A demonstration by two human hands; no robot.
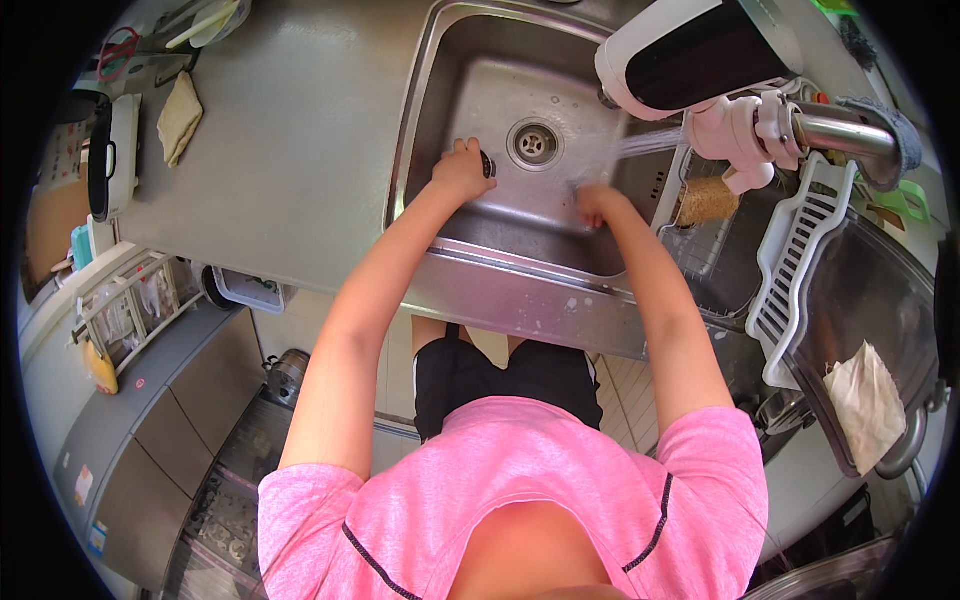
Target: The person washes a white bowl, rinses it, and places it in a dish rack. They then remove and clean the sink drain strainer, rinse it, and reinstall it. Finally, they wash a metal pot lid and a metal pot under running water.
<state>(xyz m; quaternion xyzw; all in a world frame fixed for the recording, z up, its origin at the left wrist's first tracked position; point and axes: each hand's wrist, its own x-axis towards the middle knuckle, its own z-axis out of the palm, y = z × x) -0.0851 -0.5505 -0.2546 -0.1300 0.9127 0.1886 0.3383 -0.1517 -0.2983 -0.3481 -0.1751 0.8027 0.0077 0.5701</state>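
Observation:
Water runs from the white tap fitting (739, 139) into the stainless steel sink (480, 82). My left hand (461, 172) is over the left side of the basin, its fingers around a small dark round object (488, 164) that is mostly hidden. On the right side of the basin, my right hand (598, 204) is curled and blurred, below the water stream. Whether it holds anything cannot be told. Between the hands and a little farther off lies the drain strainer (535, 145).
A folded cloth (180, 120) lies on the steel counter (300, 142) at left. Right of the basin are a wire rack with a tan sponge-like roll (707, 201) and a white slotted rack (799, 270). The tap's white and black housing (705, 56) overhangs the basin's far right.

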